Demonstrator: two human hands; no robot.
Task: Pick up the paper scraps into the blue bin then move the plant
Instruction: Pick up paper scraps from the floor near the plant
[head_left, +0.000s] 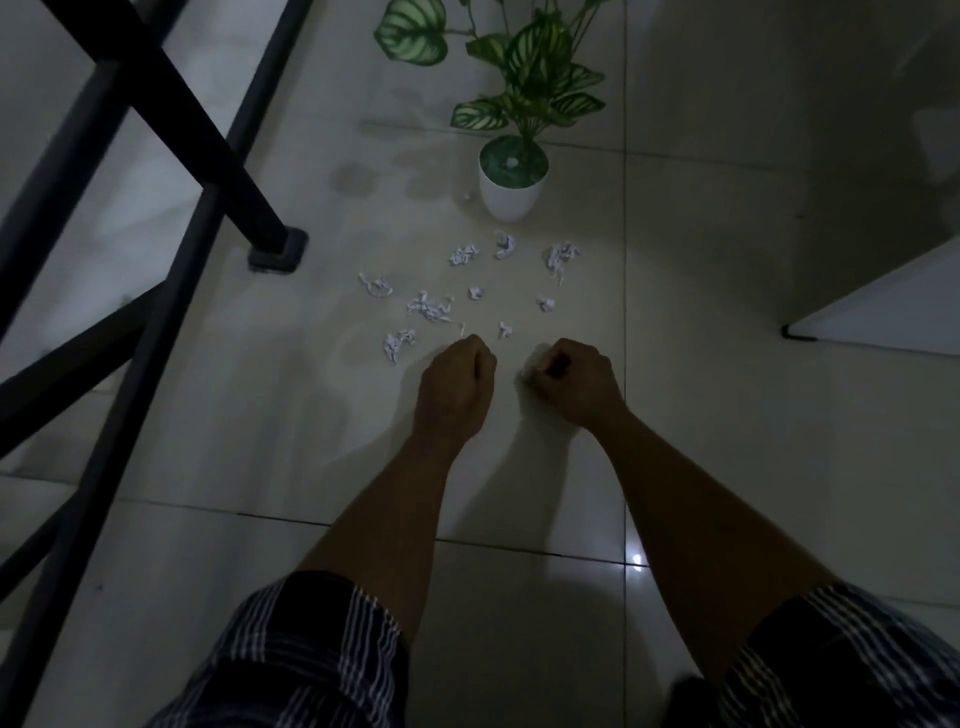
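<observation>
Several crumpled white paper scraps (428, 307) lie scattered on the pale tiled floor (311, 415), between my hands and the plant. The plant (535, 67) has green striped leaves and stands upright in a white pot (509, 195) just beyond the scraps. My left hand (460, 376) is a closed fist at the near edge of the scraps; nothing shows inside it. My right hand (574, 382) is curled shut beside it, with a bit of white paper (529, 371) showing at its fingertips. No blue bin is in view.
A black metal frame with crossed bars fills the left side, and its foot (275, 254) rests on the floor left of the scraps. A white furniture corner (883, 312) juts in at the right. My knees in checked shorts (291, 660) are at the bottom.
</observation>
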